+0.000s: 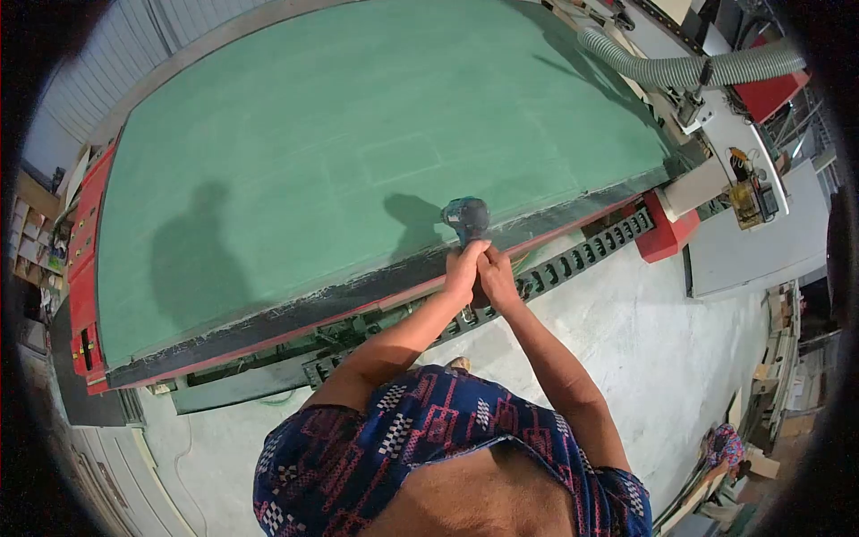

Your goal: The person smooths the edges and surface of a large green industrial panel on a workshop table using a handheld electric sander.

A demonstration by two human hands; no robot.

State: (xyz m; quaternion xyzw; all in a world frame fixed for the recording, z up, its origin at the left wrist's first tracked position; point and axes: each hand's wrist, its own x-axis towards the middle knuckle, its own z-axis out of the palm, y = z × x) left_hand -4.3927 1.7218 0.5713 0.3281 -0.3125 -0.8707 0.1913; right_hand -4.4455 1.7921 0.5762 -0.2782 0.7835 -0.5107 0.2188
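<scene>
Teal cordless drill parked right on the near edge of the big flat green board
Left hand and right hand both clamped tight round its handle. Red-framed machine table under the board, grey ribbed hose at its far right corner, pale concrete floor below it.
</scene>
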